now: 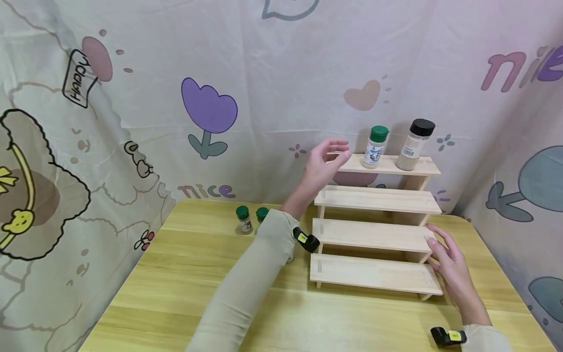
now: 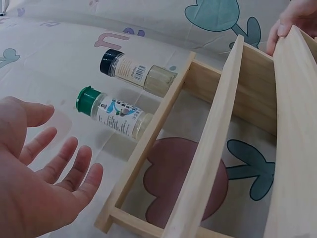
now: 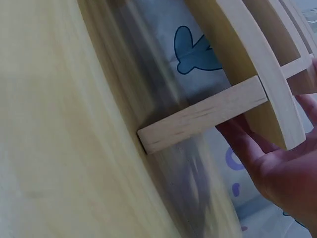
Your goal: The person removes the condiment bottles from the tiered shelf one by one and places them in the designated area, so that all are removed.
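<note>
A stepped wooden display rack point(image 1: 374, 234) with several tiers stands on the table. On its top tier are a jar with a green lid point(image 1: 374, 149) and a taller jar with a black lid point(image 1: 413, 146), both labelled. My left hand point(image 1: 324, 161) hovers by the top tier's left end, fingers loosely bent, holding nothing. In the left wrist view, a gap separates its fingers from the green-lidded jar point(image 2: 116, 113). My right hand point(image 1: 453, 269) grips the rack's right side, its thumb on a board's end; the right wrist view shows fingers passing behind the wood.
Two green-lidded jars, one in plain sight point(image 1: 244, 220) and one partly covered point(image 1: 261, 214), stand on the wooden table point(image 1: 176, 274) left of the rack. Part of another container point(image 1: 290, 256) shows behind the left sleeve. A printed cloth point(image 1: 272, 73) hangs behind the table.
</note>
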`<action>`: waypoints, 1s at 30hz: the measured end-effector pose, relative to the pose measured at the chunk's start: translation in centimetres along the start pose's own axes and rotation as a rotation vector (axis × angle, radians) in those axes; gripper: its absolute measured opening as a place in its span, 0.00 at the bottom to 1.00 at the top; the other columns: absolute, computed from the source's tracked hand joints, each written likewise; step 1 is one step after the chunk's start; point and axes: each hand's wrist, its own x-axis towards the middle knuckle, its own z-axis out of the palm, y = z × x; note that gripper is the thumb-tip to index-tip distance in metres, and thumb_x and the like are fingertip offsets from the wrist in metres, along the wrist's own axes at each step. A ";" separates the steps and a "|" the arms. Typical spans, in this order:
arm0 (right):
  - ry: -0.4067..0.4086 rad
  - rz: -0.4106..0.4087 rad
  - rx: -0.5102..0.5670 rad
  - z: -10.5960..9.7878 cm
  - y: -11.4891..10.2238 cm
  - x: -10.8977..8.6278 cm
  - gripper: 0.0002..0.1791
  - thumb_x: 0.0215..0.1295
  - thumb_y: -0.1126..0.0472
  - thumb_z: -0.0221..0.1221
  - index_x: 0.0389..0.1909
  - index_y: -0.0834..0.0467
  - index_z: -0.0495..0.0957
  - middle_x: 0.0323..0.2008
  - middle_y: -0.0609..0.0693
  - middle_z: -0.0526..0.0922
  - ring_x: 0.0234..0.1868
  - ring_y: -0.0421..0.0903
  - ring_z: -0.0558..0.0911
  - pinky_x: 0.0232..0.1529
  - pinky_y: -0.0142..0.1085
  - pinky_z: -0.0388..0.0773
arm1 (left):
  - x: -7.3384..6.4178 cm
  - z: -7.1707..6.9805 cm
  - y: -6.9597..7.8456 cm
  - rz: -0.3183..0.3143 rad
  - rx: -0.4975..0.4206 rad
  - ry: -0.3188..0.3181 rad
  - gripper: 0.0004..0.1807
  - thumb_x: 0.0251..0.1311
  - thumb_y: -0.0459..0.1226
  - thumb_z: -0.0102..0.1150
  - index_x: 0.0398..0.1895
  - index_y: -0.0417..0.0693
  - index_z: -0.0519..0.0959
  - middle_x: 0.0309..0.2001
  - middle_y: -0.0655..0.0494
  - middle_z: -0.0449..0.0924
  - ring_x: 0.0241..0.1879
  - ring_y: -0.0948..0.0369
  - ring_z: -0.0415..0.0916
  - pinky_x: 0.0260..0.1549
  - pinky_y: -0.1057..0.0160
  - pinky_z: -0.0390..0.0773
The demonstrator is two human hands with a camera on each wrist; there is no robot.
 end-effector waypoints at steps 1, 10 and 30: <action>-0.004 0.001 0.002 0.0 0.0 0.0 0.28 0.82 0.56 0.48 0.79 0.48 0.59 0.57 0.35 0.72 0.50 0.27 0.79 0.41 0.26 0.81 | 0.2 0.2 0.1 -0.013 0.003 -0.001 0.18 0.71 0.41 0.63 0.61 0.49 0.79 0.53 0.56 0.82 0.54 0.57 0.79 0.51 0.63 0.80; 0.003 -0.013 0.056 0.1 0.2 -0.1 0.27 0.82 0.58 0.48 0.78 0.49 0.61 0.54 0.34 0.78 0.49 0.30 0.81 0.40 0.28 0.82 | 1.9 1.4 0.7 -0.041 0.012 0.003 0.20 0.71 0.44 0.63 0.63 0.50 0.78 0.53 0.59 0.82 0.55 0.57 0.78 0.52 0.64 0.78; 0.012 -0.001 0.067 0.1 0.3 0.0 0.27 0.82 0.58 0.49 0.78 0.47 0.62 0.55 0.35 0.77 0.49 0.29 0.81 0.38 0.28 0.83 | 6.3 5.2 0.4 -0.163 -0.003 -0.021 0.26 0.66 0.43 0.69 0.67 0.53 0.76 0.54 0.60 0.82 0.50 0.67 0.78 0.47 0.71 0.77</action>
